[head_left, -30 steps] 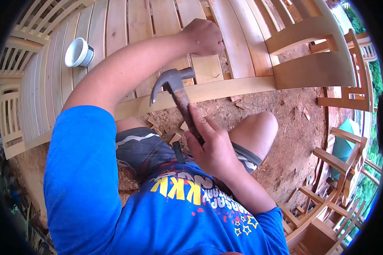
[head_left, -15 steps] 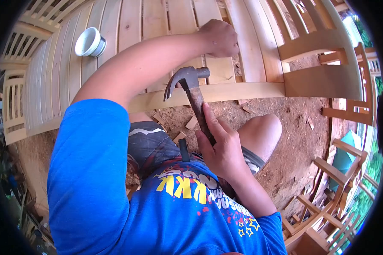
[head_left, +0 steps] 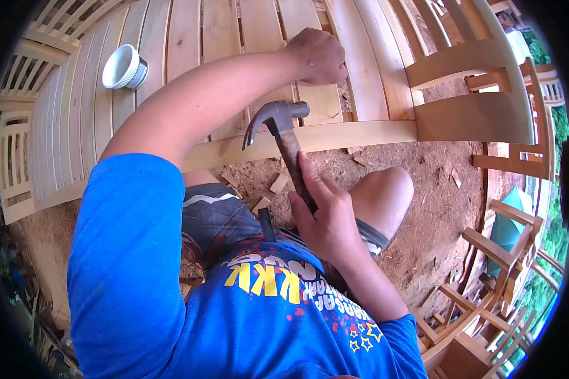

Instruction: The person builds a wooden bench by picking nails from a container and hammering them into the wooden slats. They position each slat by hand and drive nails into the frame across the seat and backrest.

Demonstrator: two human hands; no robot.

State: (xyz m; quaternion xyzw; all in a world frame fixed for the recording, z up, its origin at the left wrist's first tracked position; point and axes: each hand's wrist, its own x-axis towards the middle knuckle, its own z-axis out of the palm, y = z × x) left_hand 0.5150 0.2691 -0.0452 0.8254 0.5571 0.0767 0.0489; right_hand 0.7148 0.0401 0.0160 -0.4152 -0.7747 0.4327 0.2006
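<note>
Right hand (head_left: 325, 221), frame centre: closed round handle of hammer (head_left: 289, 146), forefinger laid along handle. Hammer head raised, at front rail of slatted tabletop (head_left: 189, 38), just below left hand (head_left: 319, 55). Left hand, upper centre: curled into fist, resting on slat; anything pinched inside, cannot tell. White bowl (head_left: 125, 66) upper left, on slats.

Small white round bowl (head_left: 124, 66) sits way over left on the pale slatted wooden panel (head_left: 183, 38). Left hand (head_left: 319, 55) rests further right on it, with the steel claw hammer (head_left: 278, 120) just in front, over the near rail (head_left: 360, 134).
</note>
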